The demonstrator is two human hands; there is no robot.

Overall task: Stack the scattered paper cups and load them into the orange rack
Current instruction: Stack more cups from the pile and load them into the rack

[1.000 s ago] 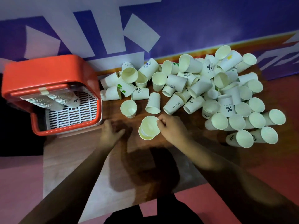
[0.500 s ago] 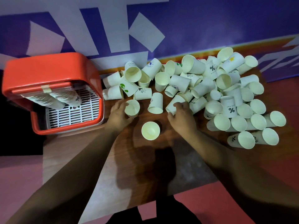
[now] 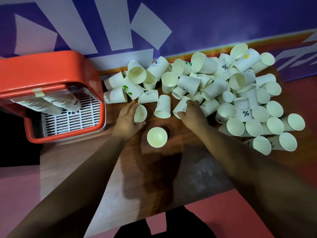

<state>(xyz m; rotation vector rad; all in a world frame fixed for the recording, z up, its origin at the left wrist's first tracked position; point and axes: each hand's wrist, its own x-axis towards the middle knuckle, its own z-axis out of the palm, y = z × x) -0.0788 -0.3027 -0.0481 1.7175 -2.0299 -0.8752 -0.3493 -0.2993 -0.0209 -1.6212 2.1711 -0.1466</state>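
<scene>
The left hand point(image 3: 127, 120) grips a loose cup point(image 3: 141, 113); the right hand point(image 3: 193, 115) grips a tipped cup point(image 3: 181, 106); each should go mouth-up, squarely into the standing cup point(image 3: 157, 137).

White paper cups point(image 3: 204, 66) in a loose heap beside orange rack point(image 3: 42, 69), cup stacks point(image 3: 56, 102) inside

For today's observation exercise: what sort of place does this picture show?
Probably a staged indoor work station: a wooden table heaped with loose paper cups, an orange rack at its left end, and a purple printed banner behind.
</scene>
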